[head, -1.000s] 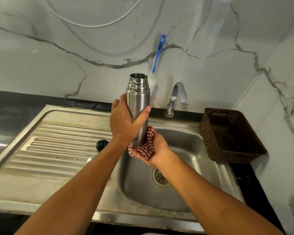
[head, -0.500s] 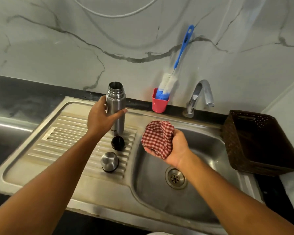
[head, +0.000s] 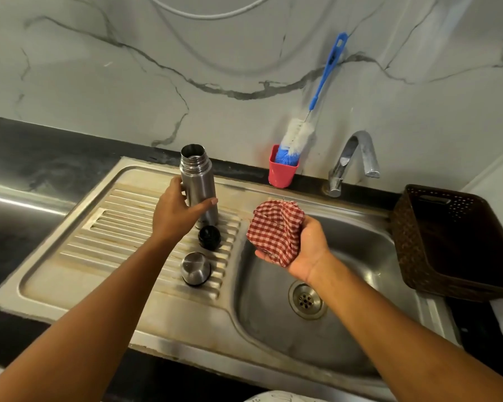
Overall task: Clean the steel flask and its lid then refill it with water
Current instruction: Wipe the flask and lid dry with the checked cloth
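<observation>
The open steel flask [head: 198, 181] stands upright on the ribbed drainboard [head: 122, 236]. My left hand [head: 176, 211] is wrapped round its lower body, thumb across the front. Just in front of the flask lie a black inner stopper [head: 209, 237] and, nearer me, the steel cup lid [head: 195, 268], dome side up. Over the left side of the basin, my right hand [head: 305, 250] grips a bunched red-and-white checked cloth [head: 275, 229], palm turned up.
The sink basin [head: 360, 320] with its drain [head: 306, 299] lies to the right, with the tap [head: 353, 161] behind it. A red cup [head: 282, 175] holding a blue-handled bottle brush [head: 298, 134] stands against the marble wall. A brown perforated basket [head: 447, 242] sits at far right.
The flask went from above the basin, with the cloth round its base, down and left onto the drainboard. My right hand drew away with the cloth.
</observation>
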A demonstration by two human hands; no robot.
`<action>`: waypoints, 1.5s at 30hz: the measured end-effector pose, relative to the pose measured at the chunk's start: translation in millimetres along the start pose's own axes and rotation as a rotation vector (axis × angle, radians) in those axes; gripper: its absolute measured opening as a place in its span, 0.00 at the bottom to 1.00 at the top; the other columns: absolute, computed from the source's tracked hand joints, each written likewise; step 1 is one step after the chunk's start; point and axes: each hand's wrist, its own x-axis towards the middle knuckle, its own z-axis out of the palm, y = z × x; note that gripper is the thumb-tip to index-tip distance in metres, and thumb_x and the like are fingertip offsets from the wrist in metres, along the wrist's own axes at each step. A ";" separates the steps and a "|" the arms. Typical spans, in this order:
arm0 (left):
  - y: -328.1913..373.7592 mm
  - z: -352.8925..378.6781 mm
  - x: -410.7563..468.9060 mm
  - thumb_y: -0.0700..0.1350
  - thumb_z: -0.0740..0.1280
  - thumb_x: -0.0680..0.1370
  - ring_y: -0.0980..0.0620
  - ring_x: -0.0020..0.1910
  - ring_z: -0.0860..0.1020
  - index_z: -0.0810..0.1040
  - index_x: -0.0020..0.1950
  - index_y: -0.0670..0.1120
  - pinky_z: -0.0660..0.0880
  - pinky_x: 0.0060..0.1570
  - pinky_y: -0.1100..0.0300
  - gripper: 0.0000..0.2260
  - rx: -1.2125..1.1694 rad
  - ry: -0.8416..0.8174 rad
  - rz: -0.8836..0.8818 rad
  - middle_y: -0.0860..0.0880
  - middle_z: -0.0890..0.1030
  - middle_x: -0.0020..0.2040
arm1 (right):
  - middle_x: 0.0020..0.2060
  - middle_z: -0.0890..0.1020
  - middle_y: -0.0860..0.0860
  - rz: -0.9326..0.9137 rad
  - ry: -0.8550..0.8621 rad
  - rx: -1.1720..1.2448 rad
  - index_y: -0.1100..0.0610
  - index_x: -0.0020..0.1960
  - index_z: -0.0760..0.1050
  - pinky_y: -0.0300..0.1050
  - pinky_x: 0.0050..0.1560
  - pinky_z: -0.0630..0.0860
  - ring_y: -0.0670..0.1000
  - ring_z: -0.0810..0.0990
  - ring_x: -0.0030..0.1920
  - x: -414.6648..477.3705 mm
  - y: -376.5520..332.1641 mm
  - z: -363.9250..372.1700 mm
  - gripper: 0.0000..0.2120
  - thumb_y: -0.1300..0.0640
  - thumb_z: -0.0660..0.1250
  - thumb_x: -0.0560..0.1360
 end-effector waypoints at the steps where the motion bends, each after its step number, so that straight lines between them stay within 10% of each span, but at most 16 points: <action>1: -2.4 0.9 -3.5 0.62 0.80 0.71 0.49 0.56 0.80 0.70 0.73 0.49 0.80 0.56 0.47 0.37 0.004 0.003 -0.045 0.48 0.81 0.64 | 0.57 0.86 0.61 -0.002 0.003 -0.001 0.60 0.63 0.82 0.68 0.68 0.73 0.64 0.83 0.62 -0.6 -0.1 0.1 0.27 0.43 0.52 0.84; 7: -12.4 22.7 -39.6 0.73 0.74 0.68 0.47 0.48 0.80 0.76 0.63 0.47 0.78 0.45 0.52 0.37 0.376 -0.133 -0.229 0.51 0.79 0.51 | 0.56 0.87 0.60 -0.016 0.043 -0.021 0.59 0.63 0.83 0.67 0.69 0.73 0.64 0.83 0.61 -7.6 -0.6 -0.8 0.28 0.43 0.51 0.85; 19: 8.0 24.5 -42.4 0.59 0.75 0.75 0.45 0.46 0.82 0.79 0.64 0.50 0.82 0.46 0.49 0.22 0.620 -0.112 -0.071 0.48 0.84 0.51 | 0.57 0.86 0.60 -0.037 0.042 0.010 0.60 0.63 0.82 0.67 0.69 0.73 0.64 0.83 0.61 -28.4 -2.2 -12.7 0.27 0.43 0.52 0.85; 26: 91.5 25.2 -89.1 0.61 0.57 0.86 0.51 0.41 0.83 0.79 0.59 0.50 0.81 0.40 0.56 0.18 -0.327 -0.253 -0.137 0.45 0.85 0.51 | 0.58 0.87 0.53 -0.432 -0.049 -0.097 0.53 0.65 0.81 0.56 0.66 0.78 0.56 0.84 0.61 -54.0 -18.0 -20.6 0.19 0.46 0.57 0.86; 29: 113.8 43.5 -103.1 0.66 0.50 0.85 0.54 0.37 0.85 0.81 0.57 0.47 0.81 0.40 0.59 0.29 -0.499 -0.403 -0.208 0.45 0.87 0.43 | 0.68 0.80 0.48 -0.704 -0.179 -0.583 0.47 0.75 0.71 0.50 0.71 0.75 0.48 0.79 0.67 -62.9 -2.8 -17.4 0.18 0.48 0.56 0.87; 33: 112.9 73.6 -116.7 0.59 0.57 0.87 0.48 0.59 0.84 0.82 0.64 0.51 0.81 0.61 0.49 0.19 -0.583 -0.473 -0.109 0.46 0.86 0.56 | 0.71 0.70 0.47 -1.016 0.046 -1.255 0.42 0.79 0.62 0.52 0.67 0.77 0.49 0.75 0.67 -58.1 20.0 -31.8 0.23 0.41 0.53 0.85; 36: 108.8 84.1 -130.2 0.59 0.54 0.86 0.52 0.61 0.81 0.78 0.70 0.50 0.77 0.66 0.46 0.21 -0.340 -0.369 0.070 0.49 0.84 0.61 | 0.59 0.80 0.47 -0.794 0.070 -0.998 0.45 0.73 0.70 0.50 0.49 0.84 0.50 0.83 0.57 -57.3 5.9 -37.9 0.19 0.41 0.52 0.86; 40: 118.4 78.7 -146.0 0.61 0.53 0.85 0.53 0.40 0.81 0.73 0.59 0.46 0.79 0.43 0.48 0.20 -0.046 -0.257 0.381 0.52 0.81 0.43 | 0.42 0.84 0.55 -0.190 -0.043 -0.695 0.58 0.62 0.79 0.41 0.25 0.73 0.52 0.82 0.34 -60.2 -26.0 -48.0 0.23 0.42 0.55 0.86; 42: 121.2 79.5 -147.3 0.63 0.52 0.84 0.54 0.39 0.80 0.72 0.58 0.47 0.77 0.40 0.51 0.21 -0.016 -0.233 0.452 0.53 0.80 0.42 | 0.40 0.84 0.55 -0.173 -0.074 -0.665 0.59 0.59 0.81 0.43 0.27 0.75 0.51 0.81 0.34 -62.9 -31.6 -52.2 0.23 0.42 0.57 0.85; 45: 127.7 85.3 -140.2 0.61 0.53 0.85 0.49 0.50 0.83 0.75 0.63 0.47 0.80 0.53 0.46 0.21 -0.245 -0.300 0.145 0.48 0.84 0.51 | 0.57 0.85 0.51 -0.540 -0.006 -0.758 0.53 0.70 0.77 0.46 0.58 0.80 0.50 0.84 0.57 -61.1 -19.3 -52.2 0.20 0.43 0.58 0.86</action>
